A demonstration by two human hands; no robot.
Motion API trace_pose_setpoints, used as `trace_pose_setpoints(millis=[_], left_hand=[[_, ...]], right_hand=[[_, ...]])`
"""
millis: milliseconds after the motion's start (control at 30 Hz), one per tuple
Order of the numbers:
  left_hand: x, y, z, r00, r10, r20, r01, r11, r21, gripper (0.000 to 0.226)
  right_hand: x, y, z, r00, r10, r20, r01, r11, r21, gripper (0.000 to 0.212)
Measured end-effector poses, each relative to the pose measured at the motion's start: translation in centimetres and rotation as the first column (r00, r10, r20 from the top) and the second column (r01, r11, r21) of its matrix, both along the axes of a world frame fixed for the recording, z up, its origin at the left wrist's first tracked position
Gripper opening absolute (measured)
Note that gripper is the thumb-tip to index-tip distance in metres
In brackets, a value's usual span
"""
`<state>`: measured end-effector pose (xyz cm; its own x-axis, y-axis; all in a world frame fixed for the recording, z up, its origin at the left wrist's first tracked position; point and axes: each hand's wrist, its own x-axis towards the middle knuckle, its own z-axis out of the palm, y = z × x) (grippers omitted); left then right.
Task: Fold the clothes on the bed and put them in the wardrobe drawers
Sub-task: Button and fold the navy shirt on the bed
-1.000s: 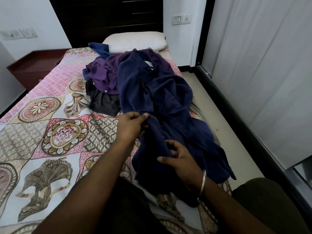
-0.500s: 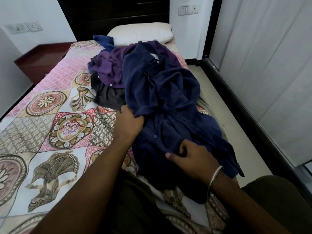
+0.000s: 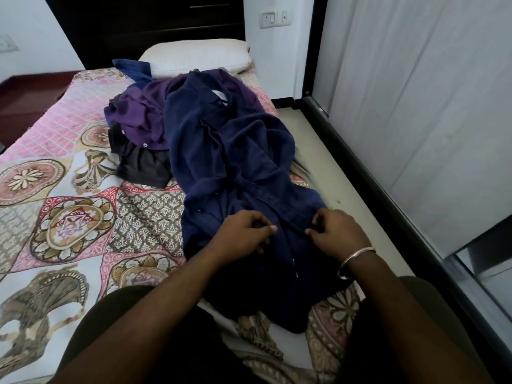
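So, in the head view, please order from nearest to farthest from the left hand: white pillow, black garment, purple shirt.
From the left hand:
1. Black garment, up-left on the bed.
2. Purple shirt, just behind it.
3. White pillow, at the headboard.

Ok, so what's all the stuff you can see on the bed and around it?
navy shirt: 1, dark blue, spread along the bed, buttons up
purple shirt: 1, purple, crumpled, partly under the navy one
black garment: 1, black, under the purple shirt
blue garment: 1, blue, by the pillow
pillow: 1, white, head of bed
bedsheet: 1, pink patterned
wall switches: white, wall
left hand: pinches the navy shirt
right hand: pinches its placket, wears a bangle
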<state>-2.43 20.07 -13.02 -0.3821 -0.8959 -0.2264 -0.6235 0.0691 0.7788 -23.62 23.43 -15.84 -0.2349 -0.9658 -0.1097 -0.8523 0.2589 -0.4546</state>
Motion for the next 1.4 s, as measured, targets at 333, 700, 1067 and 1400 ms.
trace_pose_setpoints(millis=[333,700,1067,1400], left_hand=[[-0.9,-0.2,2.0,0.9,0.356,-0.251,-0.163,0.811,0.562,0.044],[1.2,-2.9,1.1,0.723,0.562,-0.402,-0.426,0.821,0.381,0.022],[2.4,-8.1,1.9,0.628,0.652,-0.425,-0.525,0.758,0.388,0.019],[6.7,-7.1,3.2,0.833,0.552,-0.042,-0.553,0.833,-0.03,0.021]], right_hand=[[5.3,2.0,2.7,0.954,0.299,0.012,-0.278,0.901,-0.333,0.017],[5.2,2.1,2.4,0.95,0.297,-0.091,-0.298,0.954,0.0,0.018],[6.5,3.4,5.0,0.82,0.542,-0.183,-0.558,0.828,-0.051,0.023],[6.5,2.3,2.8,0.784,0.617,-0.069,-0.621,0.782,-0.059,0.049]])
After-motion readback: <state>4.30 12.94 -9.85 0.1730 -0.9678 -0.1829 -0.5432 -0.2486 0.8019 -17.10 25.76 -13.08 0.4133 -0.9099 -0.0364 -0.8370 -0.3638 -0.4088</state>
